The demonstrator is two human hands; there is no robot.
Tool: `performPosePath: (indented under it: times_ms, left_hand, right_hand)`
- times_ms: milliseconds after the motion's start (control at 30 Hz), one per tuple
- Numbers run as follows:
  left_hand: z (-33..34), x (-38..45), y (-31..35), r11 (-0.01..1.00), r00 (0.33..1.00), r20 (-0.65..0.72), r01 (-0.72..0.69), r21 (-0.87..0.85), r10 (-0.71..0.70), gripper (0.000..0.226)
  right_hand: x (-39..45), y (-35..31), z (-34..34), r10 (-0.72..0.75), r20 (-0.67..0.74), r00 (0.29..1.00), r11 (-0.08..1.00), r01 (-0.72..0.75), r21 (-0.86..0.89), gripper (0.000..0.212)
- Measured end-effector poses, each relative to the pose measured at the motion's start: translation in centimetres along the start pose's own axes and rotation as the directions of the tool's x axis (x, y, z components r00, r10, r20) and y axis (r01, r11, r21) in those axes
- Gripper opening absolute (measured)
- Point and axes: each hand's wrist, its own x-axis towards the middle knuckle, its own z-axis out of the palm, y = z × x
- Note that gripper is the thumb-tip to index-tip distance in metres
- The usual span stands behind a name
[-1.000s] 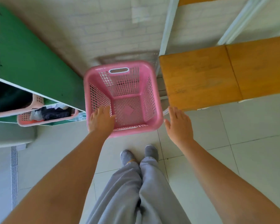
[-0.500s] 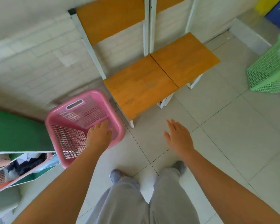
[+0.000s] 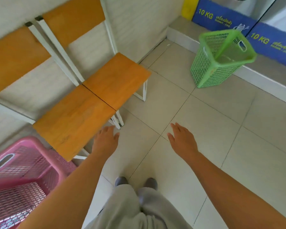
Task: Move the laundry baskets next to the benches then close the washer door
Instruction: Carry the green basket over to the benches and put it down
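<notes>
A pink laundry basket (image 3: pixel 21 171) stands on the floor at the lower left, beside the near end of the wooden benches (image 3: pixel 92 103). A green laundry basket (image 3: pixel 220 58) stands on the tiles at the upper right, in front of the blue washer fronts (image 3: pixel 224 19). My left hand (image 3: pixel 106 141) is open in the air just off the bench's front edge, holding nothing. My right hand (image 3: pixel 183 141) is open too, fingers spread over the bare floor. No washer door shows clearly.
The benches have white metal legs (image 3: pixel 117 121) and orange backrests against a white brick wall. A raised grey step (image 3: pixel 180 32) runs under the washers. My feet (image 3: pixel 135 182) stand on pale floor tiles between the benches and the green basket.
My left hand has let go of the pink basket, which now sits at the lower left. The view has swung right, bringing the green basket and the washers in.
</notes>
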Motion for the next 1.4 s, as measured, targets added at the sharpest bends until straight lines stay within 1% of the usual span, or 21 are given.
performPosePath:
  times_ms: [200,333,500,667,800,933,1133,1233,1400]
  left_hand:
    - [0.0,8.1,12.2,0.985,0.985,0.021,-0.174,-0.001,0.174,0.044]
    - [-0.2,15.0,18.7,0.966,0.964,0.074,-0.258,0.036,0.254,0.046]
    - [-1.8,23.0,27.3,0.939,0.937,0.095,-0.341,0.052,0.335,0.042]
    - [-2.7,29.5,37.1,0.926,0.924,0.133,-0.37,0.077,0.358,0.043]
    - [-1.8,34.2,44.6,0.938,0.936,0.141,-0.337,0.087,0.323,0.044]
    - [-0.1,38.5,51.9,0.955,0.951,0.124,-0.29,0.055,0.282,0.044]
    - [2.0,43.1,62.5,0.99,0.985,0.103,-0.133,-0.05,0.138,0.043]
    - [2.9,45.8,66.7,0.994,0.99,0.106,-0.086,-0.065,0.093,0.044]
    - [3.9,52.7,72.5,0.998,0.995,0.098,-0.022,-0.063,0.028,0.044]
  right_hand:
    - [4.3,8.4,-3.8,0.143,-0.057,0.988,0.987,-0.138,0.081,0.055]
    - [9.3,13.9,-6.7,0.238,-0.069,0.969,0.965,-0.228,0.127,0.055]
    - [15.5,19.8,-11.1,0.332,-0.073,0.94,0.934,-0.317,0.168,0.055]
    - [21.6,25.9,-15.4,0.42,-0.082,0.904,0.89,-0.393,0.23,0.053]
    - [26.8,32.1,-18.4,0.453,-0.072,0.889,0.869,-0.422,0.258,0.053]
    - [32.4,39.1,-21.6,0.417,-0.068,0.906,0.886,-0.388,0.255,0.052]
    - [40.1,49.5,-27.4,0.349,-0.074,0.934,0.921,-0.328,0.211,0.051]
    - [44.1,53.5,-29.5,0.339,-0.053,0.939,0.923,-0.321,0.211,0.051]
    - [52.2,59.3,-32.1,0.288,-0.039,0.957,0.949,-0.279,0.147,0.051]
